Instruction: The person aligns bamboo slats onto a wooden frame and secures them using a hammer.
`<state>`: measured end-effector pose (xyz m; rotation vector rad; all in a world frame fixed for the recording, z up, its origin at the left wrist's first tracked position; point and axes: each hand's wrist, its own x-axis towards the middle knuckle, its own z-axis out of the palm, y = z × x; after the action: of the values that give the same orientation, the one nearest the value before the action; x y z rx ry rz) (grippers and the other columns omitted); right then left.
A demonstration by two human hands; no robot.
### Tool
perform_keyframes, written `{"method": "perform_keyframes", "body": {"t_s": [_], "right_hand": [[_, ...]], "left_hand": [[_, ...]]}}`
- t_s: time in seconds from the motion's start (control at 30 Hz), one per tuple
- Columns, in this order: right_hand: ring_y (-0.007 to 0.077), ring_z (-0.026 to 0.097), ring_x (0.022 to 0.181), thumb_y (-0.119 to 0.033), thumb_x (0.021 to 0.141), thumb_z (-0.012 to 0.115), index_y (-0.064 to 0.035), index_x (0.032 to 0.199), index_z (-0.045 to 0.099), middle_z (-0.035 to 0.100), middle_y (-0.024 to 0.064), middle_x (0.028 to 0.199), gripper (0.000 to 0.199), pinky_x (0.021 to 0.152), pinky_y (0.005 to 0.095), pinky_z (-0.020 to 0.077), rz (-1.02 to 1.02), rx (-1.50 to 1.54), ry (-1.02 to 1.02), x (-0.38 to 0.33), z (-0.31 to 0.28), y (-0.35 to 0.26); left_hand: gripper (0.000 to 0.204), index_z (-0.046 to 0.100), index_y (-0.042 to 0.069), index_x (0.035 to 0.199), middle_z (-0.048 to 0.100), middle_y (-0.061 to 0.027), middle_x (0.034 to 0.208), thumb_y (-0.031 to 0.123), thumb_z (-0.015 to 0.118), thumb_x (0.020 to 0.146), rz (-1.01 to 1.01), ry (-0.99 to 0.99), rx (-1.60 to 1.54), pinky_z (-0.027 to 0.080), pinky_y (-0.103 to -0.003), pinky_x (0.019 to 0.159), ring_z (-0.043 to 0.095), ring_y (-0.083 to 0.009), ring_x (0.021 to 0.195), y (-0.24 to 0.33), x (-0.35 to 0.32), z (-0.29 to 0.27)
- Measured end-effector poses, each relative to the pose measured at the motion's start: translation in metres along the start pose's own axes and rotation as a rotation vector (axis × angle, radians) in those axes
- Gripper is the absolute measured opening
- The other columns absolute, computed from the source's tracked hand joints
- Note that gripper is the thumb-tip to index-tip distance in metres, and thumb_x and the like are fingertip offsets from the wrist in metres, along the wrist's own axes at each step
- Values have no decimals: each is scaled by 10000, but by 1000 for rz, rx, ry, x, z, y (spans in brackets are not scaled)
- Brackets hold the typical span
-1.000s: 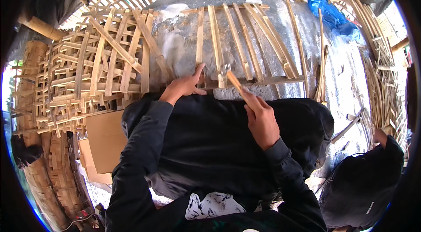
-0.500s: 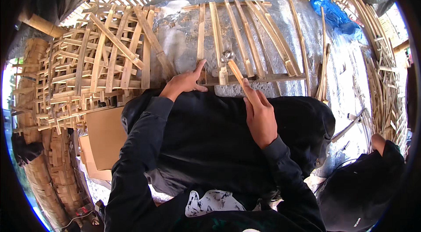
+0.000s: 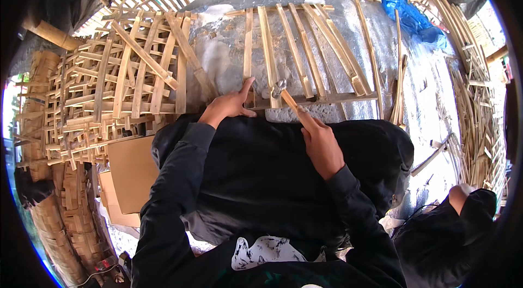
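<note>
My right hand (image 3: 323, 149) is closed round the wooden handle of a hammer (image 3: 291, 104). The metal hammer head (image 3: 279, 87) is at the near end of a bamboo slat (image 3: 268, 53), where that slat crosses a horizontal bamboo strip (image 3: 338, 98). To the left, my left hand (image 3: 229, 107) grips the near end of another slat (image 3: 248, 43) at the strip's left end, thumb and finger spread around the joint. Several more slats lie side by side across the strip, their far ends near a second crosspiece (image 3: 234, 13). A grey block (image 3: 302, 113) shows beneath the near strip.
Finished-looking bamboo lattice panels (image 3: 81, 89) are stacked at the left, beside a cardboard box (image 3: 131, 173). A blue plastic bag (image 3: 414, 18) lies at the far right. Bundled bamboo strips (image 3: 474, 97) line the right side. Another person's dark sleeve (image 3: 479, 206) shows at the lower right.
The hammer head has come down and slightly toward me, onto the near end of the slat. My left hand keeps its place at the joint. The person at the lower right has shifted an arm.
</note>
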<state>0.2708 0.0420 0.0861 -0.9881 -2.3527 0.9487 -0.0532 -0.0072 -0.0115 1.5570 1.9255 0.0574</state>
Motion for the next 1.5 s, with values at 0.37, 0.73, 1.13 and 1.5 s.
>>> {"method": "perform_keyframes", "body": {"t_s": [0.37,0.73,1.13,1.5], "right_hand": [[480,635,897,-5,985,584,-152,1501,533,644,228,991,539,763,536,493,15,15,-26,-3,-3,2],[463,633,864,1,997,588,-80,1464,564,618,228,993,475,773,492,512,-15,63,39,-4,6,5],[471,642,890,-4,985,600,-113,1476,561,638,228,1012,504,762,518,513,-8,26,41,-6,8,2],[467,627,832,-5,998,580,-112,1487,547,605,215,952,502,753,502,513,-10,-26,-66,-6,4,8]], "left_hand": [[1223,-29,248,1651,666,-354,1167,514,840,832,-35,-39,-40,483,-546,972,631,-528,1146,13,0,-6],[1210,-11,221,1648,683,-358,1104,522,835,837,29,2,-26,501,-544,928,654,-525,1105,2,5,1],[1265,-15,153,1664,676,-356,1163,529,847,818,44,44,4,497,-541,962,650,-510,1127,3,1,1],[1265,-10,171,1669,656,-346,1237,543,843,811,-46,-49,-21,481,-532,1013,608,-525,1197,13,2,-4]]}}
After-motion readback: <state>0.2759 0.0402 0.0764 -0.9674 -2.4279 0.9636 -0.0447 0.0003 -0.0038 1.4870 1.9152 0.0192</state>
